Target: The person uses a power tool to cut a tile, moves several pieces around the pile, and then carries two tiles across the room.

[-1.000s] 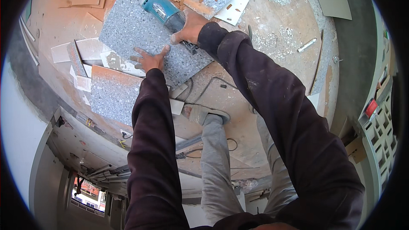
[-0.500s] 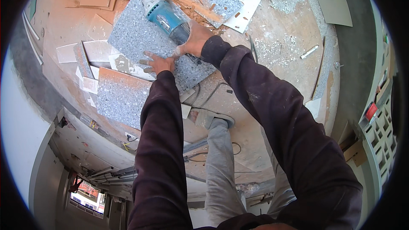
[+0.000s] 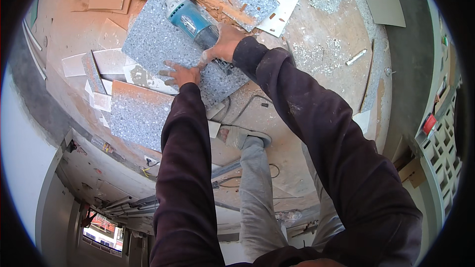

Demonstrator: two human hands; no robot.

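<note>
A teal and black angle grinder [image 3: 190,19] lies over a grey speckled tile [image 3: 147,40], its metal head at the tile's far edge beside orange dust. My right hand [image 3: 228,42] is wrapped round the grinder's dark rear body. To its left, my left hand [image 3: 181,75] rests on the tile with fingers spread, its thumb side close to the right hand. The grinder's disc is hard to make out. Dust coats the fingertips of my left hand.
Tile offcuts [image 3: 138,113] and a second speckled tile [image 3: 237,0] lie around, with orange slivers between. A black cable [image 3: 247,106] loops near my sandalled foot [image 3: 242,137]. White chips [image 3: 321,57] litter the floor on the right. A perforated white crate [image 3: 443,153] stands far right.
The view has shifted very slightly. Both hands and the grinder keep nearly the same place on the tile.
</note>
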